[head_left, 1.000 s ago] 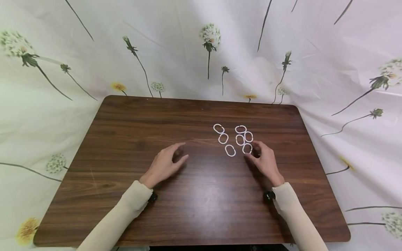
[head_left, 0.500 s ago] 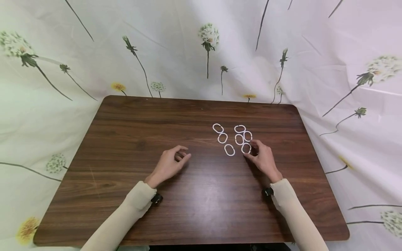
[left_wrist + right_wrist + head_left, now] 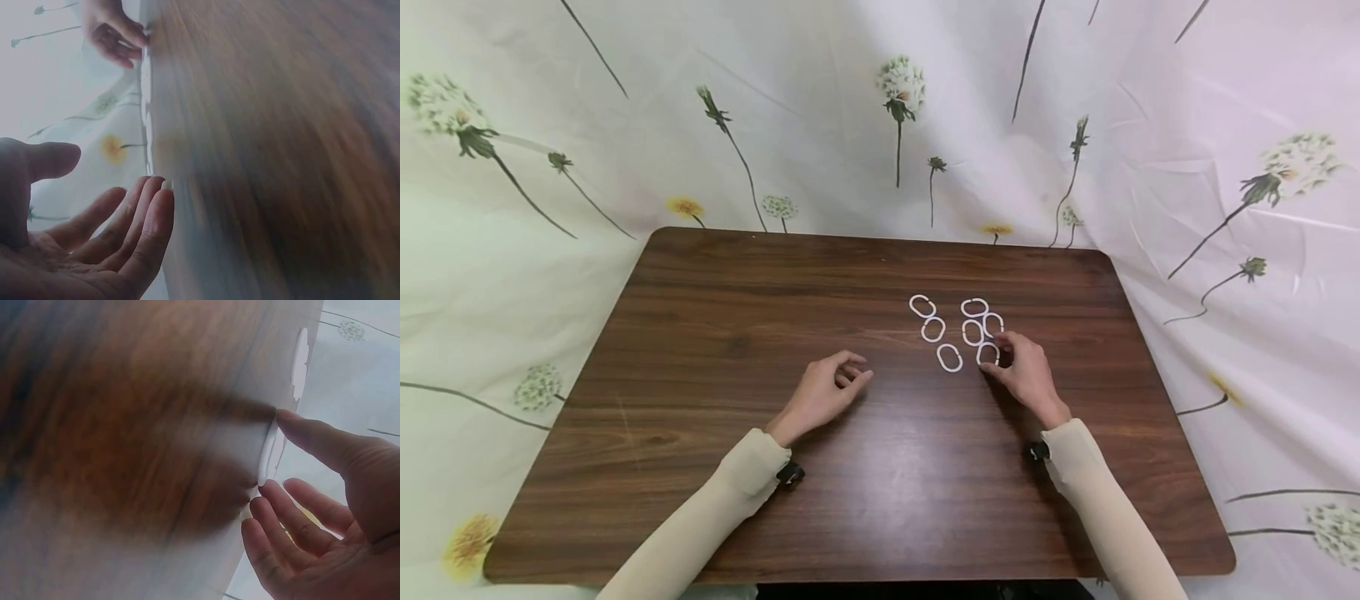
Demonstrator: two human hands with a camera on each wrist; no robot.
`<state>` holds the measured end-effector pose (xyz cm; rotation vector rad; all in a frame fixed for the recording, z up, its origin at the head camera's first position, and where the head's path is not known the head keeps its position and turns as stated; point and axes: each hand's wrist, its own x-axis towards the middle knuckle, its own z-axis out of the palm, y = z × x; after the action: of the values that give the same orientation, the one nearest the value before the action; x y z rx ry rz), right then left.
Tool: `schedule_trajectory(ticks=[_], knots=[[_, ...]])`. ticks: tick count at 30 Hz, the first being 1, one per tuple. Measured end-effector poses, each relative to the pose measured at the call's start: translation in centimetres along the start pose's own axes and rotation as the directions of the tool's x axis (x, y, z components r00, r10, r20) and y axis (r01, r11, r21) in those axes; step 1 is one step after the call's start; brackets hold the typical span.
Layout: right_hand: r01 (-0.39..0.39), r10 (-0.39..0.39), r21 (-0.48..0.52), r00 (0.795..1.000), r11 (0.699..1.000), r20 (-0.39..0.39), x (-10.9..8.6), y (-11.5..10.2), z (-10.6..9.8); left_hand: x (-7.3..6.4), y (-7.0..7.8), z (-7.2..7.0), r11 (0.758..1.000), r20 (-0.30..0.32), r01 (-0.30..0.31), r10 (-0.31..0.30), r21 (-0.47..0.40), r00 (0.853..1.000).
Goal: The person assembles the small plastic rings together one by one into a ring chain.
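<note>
Several white oval rings, each with a small gap, lie flat on the brown wooden table (image 3: 737, 333). My right hand (image 3: 1027, 373) pinches the nearest right-hand ring (image 3: 978, 353) between thumb and index finger, one at each end; the right wrist view shows this ring (image 3: 267, 459) low against the tabletop. Beyond it are three more rings in a touching cluster, among them the far ring (image 3: 974, 301). Left of the cluster lies a single ring (image 3: 939, 353), with two touching rings farther back. My left hand (image 3: 822, 390) hovers over the table left of the rings, fingers loosely curled around nothing.
A white cloth (image 3: 820, 125) printed with dandelions hangs behind the table and along its sides. Black straps with small devices circle both wrists, such as the left wrist device (image 3: 791, 473).
My left hand has moved right toward the rings, its fingers curling a little more. My right thumb and index finger have closed in on the nearest ring, which has shifted slightly left.
</note>
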<state>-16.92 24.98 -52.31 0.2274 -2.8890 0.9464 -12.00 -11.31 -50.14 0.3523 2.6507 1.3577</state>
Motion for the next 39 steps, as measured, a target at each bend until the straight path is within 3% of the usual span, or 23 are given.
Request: schedule_trajectory(ticks=[14, 22, 29, 39], knots=[[0.016, -0.017, 0.027, 1.0, 1.0, 0.014, 0.0, -0.2, 0.2, 3.7, 1.8, 3.2, 0.998, 0.053, 0.046, -0.048, 0.04, 0.997], [0.002, -0.005, 0.07, 0.999, 0.998, 0.042, 0.1, 0.1, 0.1, 5.6, 3.1, 5.1, 0.992, 0.061, -0.019, 0.011, 0.122, 0.998], [-0.001, -0.004, 0.072, 0.997, 0.997, 0.076, -0.1, 0.1, 0.3, 6.7, 3.5, 6.5, 0.988, 0.056, -0.018, 0.009, 0.151, 0.998], [0.038, -0.042, 0.057, 0.997, 0.998, 0.063, -0.1, 0.3, 0.0, 8.3, 4.6, 8.0, 0.985, 0.034, -0.044, 0.039, 0.165, 0.999]])
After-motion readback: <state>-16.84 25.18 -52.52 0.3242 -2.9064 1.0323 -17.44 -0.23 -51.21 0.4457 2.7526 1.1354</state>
